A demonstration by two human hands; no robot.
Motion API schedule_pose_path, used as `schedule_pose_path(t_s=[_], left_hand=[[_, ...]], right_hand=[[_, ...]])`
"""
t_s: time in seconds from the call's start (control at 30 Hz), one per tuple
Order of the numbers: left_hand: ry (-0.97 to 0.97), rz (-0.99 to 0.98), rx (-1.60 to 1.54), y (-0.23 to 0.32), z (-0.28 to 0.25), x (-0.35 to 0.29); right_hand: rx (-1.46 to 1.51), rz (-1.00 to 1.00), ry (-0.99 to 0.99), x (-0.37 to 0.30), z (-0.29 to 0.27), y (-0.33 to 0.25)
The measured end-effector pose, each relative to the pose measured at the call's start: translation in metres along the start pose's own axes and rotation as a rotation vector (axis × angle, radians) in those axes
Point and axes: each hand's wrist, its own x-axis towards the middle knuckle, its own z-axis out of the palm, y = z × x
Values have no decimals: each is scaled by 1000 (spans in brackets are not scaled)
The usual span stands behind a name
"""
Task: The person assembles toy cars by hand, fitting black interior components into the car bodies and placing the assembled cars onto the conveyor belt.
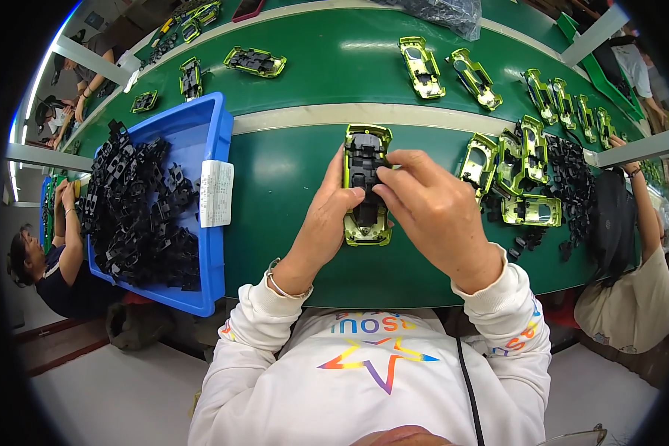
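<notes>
A yellow-green toy car body shell lies underside up above the green table, with a black plastic interior part seated inside it. My left hand is wrapped round the shell's left side, its thumb resting on the black part. From the right, my right hand reaches over the shell, fingertips pressed on the black part near its right edge. Whether those fingertips pinch the part or only push on it is hard to see.
At left stands a blue bin heaped with black plastic parts. To the right lie several green car shells beside a pile of small black parts. More shells sit on the belt beyond the pale rail. Other people work on both sides.
</notes>
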Motion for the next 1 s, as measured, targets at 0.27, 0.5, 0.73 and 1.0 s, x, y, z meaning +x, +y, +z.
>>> schedule_pose_path(t_s=[0.27,0.5,0.73,1.0], left_hand=[[45,77,137,1,3,-2],[55,18,1,10,16,-6],[105,-74,36,6,7,-3],[109,-38,-18,2,1,12]], right_hand=[[3,-79,154,-7,16,3],[-20,-79,143,-8,15,4],[108,-40,-36,-9,9,4],[358,141,-26,-8,15,14]])
